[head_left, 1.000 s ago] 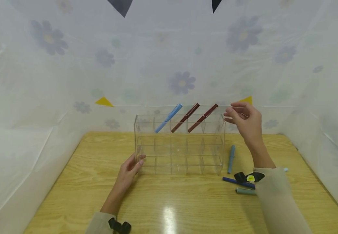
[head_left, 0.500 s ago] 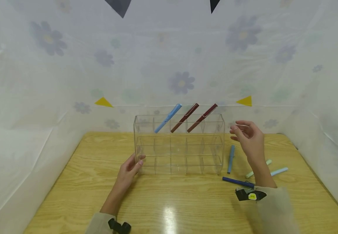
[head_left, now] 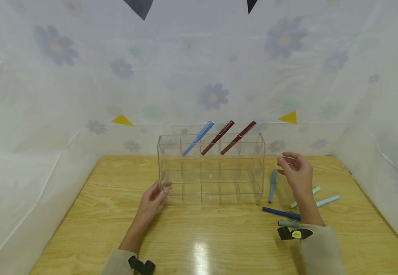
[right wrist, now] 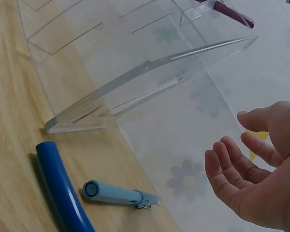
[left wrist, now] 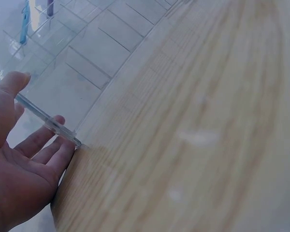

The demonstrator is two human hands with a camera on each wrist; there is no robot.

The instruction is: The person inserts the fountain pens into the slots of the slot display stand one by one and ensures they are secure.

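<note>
A clear acrylic pen rack (head_left: 210,176) with rows of compartments stands upright on the table. In its top row lean a light blue pen (head_left: 198,138) and two dark red pens, one a maroon pen (head_left: 238,138). My left hand (head_left: 153,198) holds the rack's left side low down, thumb in front and fingers behind the panel, as the left wrist view shows. My right hand (head_left: 296,173) is raised to the right of the rack with loosely bent fingers and nothing in them. Nearest below it lies a grey-blue pen (head_left: 272,186).
More pens lie on the wooden table (head_left: 116,214) at the right: a dark blue pen (head_left: 279,212), a grey-green pen (head_left: 287,223) partly under the right wrist, a pale green pen (head_left: 315,190) and a pale blue pen (head_left: 328,200). A flowered white curtain (head_left: 171,76) surrounds the table.
My right hand has come down and slightly right, away from the rack's top right corner. The left hand and the pens in the rack have stayed put.
</note>
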